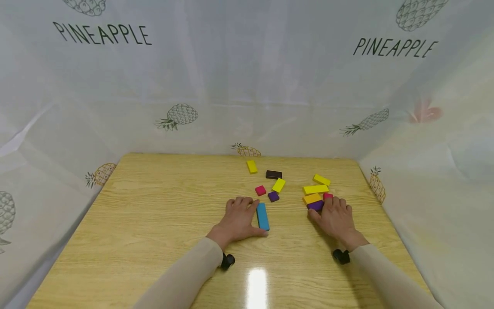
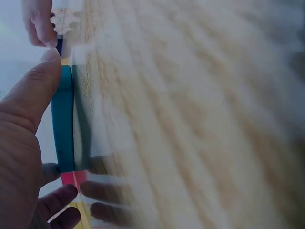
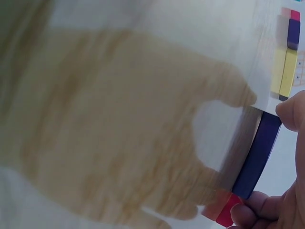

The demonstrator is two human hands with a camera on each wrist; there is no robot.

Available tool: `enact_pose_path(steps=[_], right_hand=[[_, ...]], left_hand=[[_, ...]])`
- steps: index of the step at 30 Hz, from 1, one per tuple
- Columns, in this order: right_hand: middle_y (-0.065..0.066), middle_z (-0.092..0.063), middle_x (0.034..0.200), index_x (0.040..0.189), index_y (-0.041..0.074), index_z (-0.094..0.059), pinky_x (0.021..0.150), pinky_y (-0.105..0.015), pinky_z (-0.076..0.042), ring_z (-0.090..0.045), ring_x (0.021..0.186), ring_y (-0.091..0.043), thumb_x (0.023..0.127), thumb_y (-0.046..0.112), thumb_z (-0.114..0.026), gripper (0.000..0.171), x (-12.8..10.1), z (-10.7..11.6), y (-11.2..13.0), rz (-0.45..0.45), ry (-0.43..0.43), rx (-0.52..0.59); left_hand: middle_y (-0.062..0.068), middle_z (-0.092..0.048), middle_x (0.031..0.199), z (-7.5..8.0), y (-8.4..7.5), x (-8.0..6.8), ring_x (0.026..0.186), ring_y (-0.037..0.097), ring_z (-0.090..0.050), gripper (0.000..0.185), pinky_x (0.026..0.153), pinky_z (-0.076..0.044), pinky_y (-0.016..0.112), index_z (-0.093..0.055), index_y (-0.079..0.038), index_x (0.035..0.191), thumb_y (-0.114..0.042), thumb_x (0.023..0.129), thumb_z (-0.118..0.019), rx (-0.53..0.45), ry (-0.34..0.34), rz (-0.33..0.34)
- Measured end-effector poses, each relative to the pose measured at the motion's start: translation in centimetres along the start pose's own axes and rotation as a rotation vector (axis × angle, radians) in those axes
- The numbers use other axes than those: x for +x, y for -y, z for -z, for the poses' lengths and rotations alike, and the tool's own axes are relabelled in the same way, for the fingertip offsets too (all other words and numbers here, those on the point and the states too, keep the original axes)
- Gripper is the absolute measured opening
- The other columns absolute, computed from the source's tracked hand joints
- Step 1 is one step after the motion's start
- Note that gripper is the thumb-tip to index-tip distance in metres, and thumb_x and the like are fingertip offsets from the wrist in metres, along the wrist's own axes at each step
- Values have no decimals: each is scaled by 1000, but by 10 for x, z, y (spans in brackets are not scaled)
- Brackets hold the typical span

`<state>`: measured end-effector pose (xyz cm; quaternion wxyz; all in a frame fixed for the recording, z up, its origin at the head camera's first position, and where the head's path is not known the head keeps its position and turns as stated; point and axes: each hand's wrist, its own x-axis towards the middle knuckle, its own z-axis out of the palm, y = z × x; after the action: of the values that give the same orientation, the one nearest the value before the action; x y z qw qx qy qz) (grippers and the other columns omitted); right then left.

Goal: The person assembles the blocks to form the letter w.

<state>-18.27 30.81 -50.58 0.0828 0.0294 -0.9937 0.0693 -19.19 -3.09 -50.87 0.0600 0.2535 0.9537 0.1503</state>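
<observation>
My left hand (image 1: 252, 216) lies on the wooden table (image 1: 154, 214) beside a long blue block (image 1: 263, 216). Its thumb meets the block's near end and its fingers the far end, holding it lengthwise. The left wrist view shows the blue block (image 2: 63, 119) flat on the table along my thumb (image 2: 33, 90). To the right, my right hand (image 1: 322, 209) pinches a purple block (image 1: 315, 205) between thumb and fingers. In the right wrist view the purple block (image 3: 259, 155) lies on the table with a pink block (image 3: 228, 210) at its end.
Loose blocks lie behind the hands: yellow (image 1: 252, 166), dark brown (image 1: 273, 174), yellow (image 1: 278, 185), pink (image 1: 260, 190), small purple (image 1: 273, 196). Yellow (image 1: 316, 189), orange (image 1: 312, 198) and pink (image 1: 328, 196) blocks cluster by the right hand. White pineapple-print curtains (image 1: 247, 86) enclose the table.
</observation>
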Motion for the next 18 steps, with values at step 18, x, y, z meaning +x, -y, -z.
enact_pose_path(steps=[18], right_hand=[[-25,-55,91,100,-8,-54,63,-42,-31,-47,79,-40,100,50,-65,60,0,0,2,16,6,0]], left_hand=[[9,-55,149,14,54,-30,136,34,-43,97,114,-32,61,-54,-11,151,-76,82,-73,25,-92,77]])
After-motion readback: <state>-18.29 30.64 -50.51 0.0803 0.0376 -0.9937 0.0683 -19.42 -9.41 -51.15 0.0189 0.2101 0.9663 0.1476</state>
